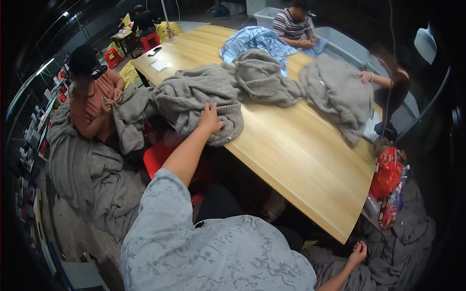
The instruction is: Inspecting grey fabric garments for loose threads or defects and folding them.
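My left hand [211, 120] reaches forward and lies on a heap of grey-brown knit sweaters [194, 92] at the table's near left edge. Its thumb and fingers are spread over the cloth beside a ribbed band, and no fold shows pinched between them. My right hand [358, 253] is low on the right, beyond the table corner and above a pile of grey knit garments [388, 264]. Its fingers are curled together, and whatever may be inside them is hidden. Another bunched grey sweater [264, 80] adjoins the heap on the table.
A wooden table [296, 155] stretches ahead. Co-workers sit at left [90, 104], far side [292, 26] and right [395, 85], handling garments. Blue cloth [257, 43] and a grey sweater [337, 89] lie on it. Red bags [388, 172] hang by its right end; a red stool [156, 157] stands left.
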The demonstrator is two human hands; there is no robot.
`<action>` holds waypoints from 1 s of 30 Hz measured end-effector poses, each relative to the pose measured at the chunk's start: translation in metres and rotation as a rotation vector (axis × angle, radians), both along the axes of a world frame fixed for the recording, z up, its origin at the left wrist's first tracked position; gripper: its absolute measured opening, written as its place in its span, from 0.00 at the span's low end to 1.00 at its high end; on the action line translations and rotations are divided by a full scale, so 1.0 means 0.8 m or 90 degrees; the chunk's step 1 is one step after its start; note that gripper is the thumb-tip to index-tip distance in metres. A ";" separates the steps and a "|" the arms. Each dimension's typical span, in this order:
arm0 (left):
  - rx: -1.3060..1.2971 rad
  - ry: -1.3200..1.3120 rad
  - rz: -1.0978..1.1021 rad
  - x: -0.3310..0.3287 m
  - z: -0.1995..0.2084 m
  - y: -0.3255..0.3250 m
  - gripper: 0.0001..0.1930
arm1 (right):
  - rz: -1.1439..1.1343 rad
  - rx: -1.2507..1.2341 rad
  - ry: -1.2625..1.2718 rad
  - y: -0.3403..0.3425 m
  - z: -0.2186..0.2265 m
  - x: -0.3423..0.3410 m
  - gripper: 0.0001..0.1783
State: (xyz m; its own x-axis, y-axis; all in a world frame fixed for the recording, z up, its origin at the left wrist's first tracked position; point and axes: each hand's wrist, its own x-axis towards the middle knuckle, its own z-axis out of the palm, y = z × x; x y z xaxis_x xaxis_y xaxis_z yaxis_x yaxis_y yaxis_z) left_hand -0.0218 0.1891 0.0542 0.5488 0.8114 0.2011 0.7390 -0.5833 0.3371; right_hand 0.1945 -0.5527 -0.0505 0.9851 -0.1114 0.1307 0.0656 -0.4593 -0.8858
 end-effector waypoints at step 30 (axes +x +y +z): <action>-0.198 0.012 0.244 -0.001 -0.045 0.005 0.53 | 0.321 0.841 0.216 0.410 0.288 0.079 0.24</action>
State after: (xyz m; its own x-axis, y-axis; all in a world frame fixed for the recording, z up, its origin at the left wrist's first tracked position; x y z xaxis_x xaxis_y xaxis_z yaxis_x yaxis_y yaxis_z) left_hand -0.0229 0.1928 0.0184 0.1997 0.9757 -0.0905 0.8886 -0.1414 0.4363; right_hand 0.2577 -0.2246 0.1796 0.9173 0.3968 -0.0336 -0.3244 0.6956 -0.6410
